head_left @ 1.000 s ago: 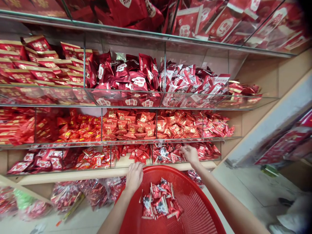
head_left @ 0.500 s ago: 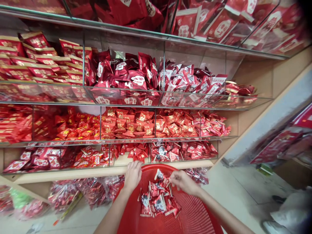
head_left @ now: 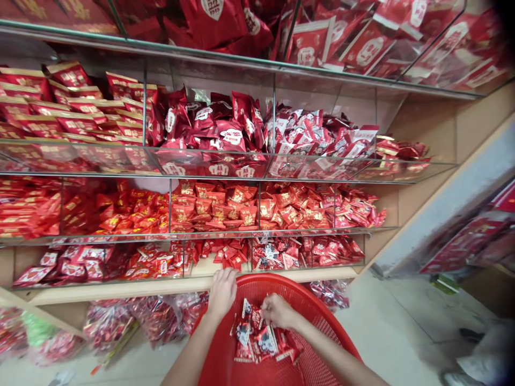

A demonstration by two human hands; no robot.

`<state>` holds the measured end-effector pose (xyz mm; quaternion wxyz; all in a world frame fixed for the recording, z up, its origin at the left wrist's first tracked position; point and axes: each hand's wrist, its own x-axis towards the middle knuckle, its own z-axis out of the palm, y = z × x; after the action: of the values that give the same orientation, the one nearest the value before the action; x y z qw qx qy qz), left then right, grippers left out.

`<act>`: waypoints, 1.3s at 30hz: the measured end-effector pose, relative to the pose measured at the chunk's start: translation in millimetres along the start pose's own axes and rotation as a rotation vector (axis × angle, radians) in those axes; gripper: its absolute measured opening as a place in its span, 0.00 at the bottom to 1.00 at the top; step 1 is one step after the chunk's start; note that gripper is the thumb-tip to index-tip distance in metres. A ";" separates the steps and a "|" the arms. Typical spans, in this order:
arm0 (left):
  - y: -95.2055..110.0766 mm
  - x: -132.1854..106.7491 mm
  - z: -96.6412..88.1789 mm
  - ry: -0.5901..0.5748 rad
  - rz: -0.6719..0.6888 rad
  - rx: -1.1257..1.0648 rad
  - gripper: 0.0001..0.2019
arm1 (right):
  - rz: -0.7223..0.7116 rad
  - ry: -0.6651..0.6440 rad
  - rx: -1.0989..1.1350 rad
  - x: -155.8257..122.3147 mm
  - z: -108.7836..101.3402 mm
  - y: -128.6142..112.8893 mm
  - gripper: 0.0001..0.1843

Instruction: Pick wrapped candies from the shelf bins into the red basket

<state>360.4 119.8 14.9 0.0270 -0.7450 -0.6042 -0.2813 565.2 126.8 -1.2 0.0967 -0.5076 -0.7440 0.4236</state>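
Note:
My left hand [head_left: 221, 292] grips the far rim of a red mesh plastic basket [head_left: 317, 321], fingers curled over its edge. My right hand [head_left: 277, 311] is inside the basket, fingers closed on small red-and-white candy packets at the top of the pile of packets [head_left: 263, 340] lying there. Just beyond the basket is the lowest glass bin of matching packets [head_left: 277, 254] on the shelf.
Tiered glass shelves [head_left: 225, 171] full of red wrapped sweets fill the wall ahead. Clear bags of sweets [head_left: 156, 319] lie on the floor under the wooden ledge [head_left: 120, 289]. A pale tiled floor [head_left: 394, 327] opens to the right, beside another display rack [head_left: 475, 236].
My right hand came out of the lowest glass bin with packets and moved down and left into the basket, onto the pile. My left hand kept its hold on the rim.

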 end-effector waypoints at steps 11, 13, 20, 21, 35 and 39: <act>-0.6 0.2 0.7 0.003 0.006 -0.011 0.16 | -0.015 0.124 0.076 9.3 -22.3 -8.0 0.06; -0.9 0.1 1.4 0.002 0.005 -0.007 0.16 | -0.034 0.216 0.128 12.7 -37.2 -8.1 0.11; -1.1 0.0 2.0 0.006 0.006 -0.010 0.15 | 0.009 0.807 0.067 29.4 -101.4 8.9 0.13; -1.2 0.0 1.8 0.005 0.005 -0.009 0.15 | 0.051 0.866 0.035 31.5 -107.3 11.0 0.14; -1.7 -0.3 1.9 -0.006 -0.010 -0.009 0.16 | 0.470 0.708 -0.275 58.7 -124.8 -5.0 0.32; -2.1 -0.6 1.8 -0.008 -0.008 -0.017 0.16 | 0.482 0.724 -0.265 58.0 -125.2 -4.6 0.31</act>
<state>359.1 120.5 12.5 0.0171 -0.7441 -0.6047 -0.2835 606.9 241.4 63.4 0.1835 -0.7896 -0.5708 0.1306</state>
